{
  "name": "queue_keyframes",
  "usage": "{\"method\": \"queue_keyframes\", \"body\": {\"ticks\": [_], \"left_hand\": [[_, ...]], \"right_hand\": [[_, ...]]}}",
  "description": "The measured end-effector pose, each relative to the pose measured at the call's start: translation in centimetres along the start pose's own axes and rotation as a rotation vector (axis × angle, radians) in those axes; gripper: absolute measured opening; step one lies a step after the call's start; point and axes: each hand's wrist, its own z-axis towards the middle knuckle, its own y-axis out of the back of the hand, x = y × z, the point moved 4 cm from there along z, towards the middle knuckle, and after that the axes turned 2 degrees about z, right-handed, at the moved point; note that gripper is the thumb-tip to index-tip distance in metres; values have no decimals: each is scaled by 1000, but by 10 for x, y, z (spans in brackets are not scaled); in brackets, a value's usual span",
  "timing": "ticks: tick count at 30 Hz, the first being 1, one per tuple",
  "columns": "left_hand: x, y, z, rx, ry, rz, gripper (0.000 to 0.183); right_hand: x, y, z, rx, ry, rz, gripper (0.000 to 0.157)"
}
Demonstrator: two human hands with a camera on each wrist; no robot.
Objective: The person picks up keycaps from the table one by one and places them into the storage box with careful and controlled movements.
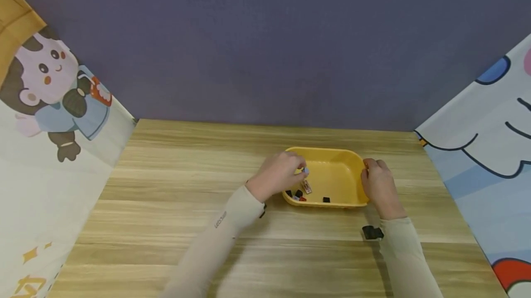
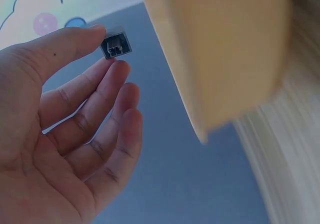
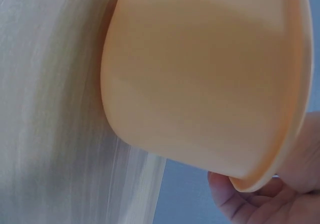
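Note:
My left hand [image 1: 279, 173] is over the left end of a yellow plastic tray [image 1: 332, 150], thumb and fingertips pinching a small square piece [image 2: 116, 45]. In the left wrist view this piece has a dark, hollow, socket-like end with a grey insert; its exact kind I cannot tell. The other fingers of that hand are gently bent. At the tray's right end my right hand [image 1: 379, 186] grips the rim, fingers curled around its edge in the right wrist view. Inside the tray lie a printed pale strip [image 1: 306, 186], a black piece [image 1: 326, 200] and a red piece [image 1: 303, 199].
Several other tiny dark and pale pieces cluster in the tray's near left corner. The tray sits on a wood-grain table [image 1: 178, 187]. Behind the table rises a dark blue-grey wall [image 1: 265, 49], with cartoon-printed panels on the left and right.

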Motion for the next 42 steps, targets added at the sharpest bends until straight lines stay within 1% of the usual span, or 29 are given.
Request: {"method": "queue_keyframes", "body": {"ticks": [2,5,9,12,15,20,25,28,33,38,42], "left_hand": [[-9,-3,10,12,-21,2,21],[-21,-6,21,10,-60,16,19],[-32,-11,30,19,-82,36,19],[-37,-13,32,33,-82,32,19],[-39,-13,30,32,-85,23,19],[-39,-12,29,23,-90,11,20],[-38,-12,28,34,-81,38,30],[-36,-8,24,30,-68,46,35],[-28,4,12,-8,-46,40,31],[-14,16,-8,-78,-37,23,26],[0,25,-28,-131,6,35,24]], "right_hand": [[0,0,0,-5,2,-1,26],[1,1,0,-5,-3,-5,26],[1,1,0,10,-12,-9,27],[1,1,-1,2,1,0,26],[1,1,-1,-8,14,11,25],[0,1,-1,8,-8,6,26],[1,2,-1,19,-17,2,26],[2,3,-1,25,-18,0,27],[3,3,-1,18,-16,-2,27],[3,2,-1,11,-10,-3,26],[3,2,-1,8,-14,2,27]]}}
